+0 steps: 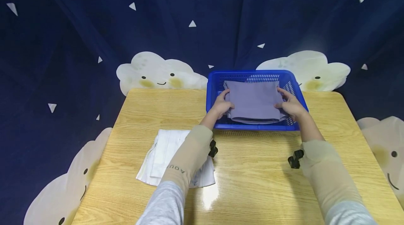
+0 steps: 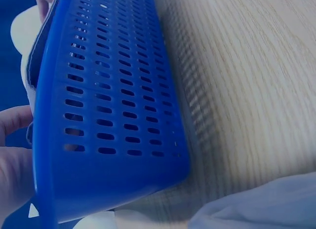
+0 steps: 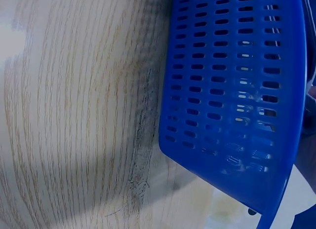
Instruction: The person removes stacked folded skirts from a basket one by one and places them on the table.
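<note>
A folded greyish-purple cloth (image 1: 254, 100) lies within the rim of the blue plastic basket (image 1: 249, 127) at the far side of the table. My left hand (image 1: 222, 106) grips its left edge, the thumb on top. At the opposite edge my right hand (image 1: 291, 106) holds the cloth in the same manner. The left wrist view shows the left hand (image 2: 15, 170) behind the slotted wall of the basket (image 2: 113, 105). In the right wrist view the basket (image 3: 222, 91) hides nearly all of the right hand. Whether the cloth touches the basket's bottom I cannot tell.
White folded cloths (image 1: 167, 151) lie on the wooden table (image 1: 252, 176), left of the basket and partly under my left forearm. A dark blue curtain (image 1: 221, 14) with clouds and triangles hangs right behind the table.
</note>
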The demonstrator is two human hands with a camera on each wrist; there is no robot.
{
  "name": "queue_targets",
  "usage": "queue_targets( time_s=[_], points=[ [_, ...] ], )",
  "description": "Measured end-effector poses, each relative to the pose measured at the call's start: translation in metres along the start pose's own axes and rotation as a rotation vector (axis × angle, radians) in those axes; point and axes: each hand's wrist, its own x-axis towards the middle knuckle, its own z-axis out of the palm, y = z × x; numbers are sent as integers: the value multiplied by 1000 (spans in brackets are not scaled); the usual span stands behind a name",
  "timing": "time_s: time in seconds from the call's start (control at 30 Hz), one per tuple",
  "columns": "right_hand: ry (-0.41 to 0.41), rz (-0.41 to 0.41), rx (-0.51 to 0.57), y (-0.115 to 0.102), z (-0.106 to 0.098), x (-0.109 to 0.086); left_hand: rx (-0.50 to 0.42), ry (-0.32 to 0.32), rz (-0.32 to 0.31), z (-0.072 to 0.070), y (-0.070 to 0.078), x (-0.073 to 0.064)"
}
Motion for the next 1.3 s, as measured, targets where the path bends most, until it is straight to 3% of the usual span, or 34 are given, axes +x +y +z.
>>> queue_targets(
  time_s=[0.33, 0.7, 1.3],
  points=[
    [31, 13, -20, -5, -5, -6, -25, 8, 24, -1, 7, -5],
    [40, -63, 59, -12, -6, -13, -74, -10, 43, -4, 12, -12],
    [18, -65, 111, -24, -10, -27, -75, -13, 85, -8, 18, -29]
  ],
)
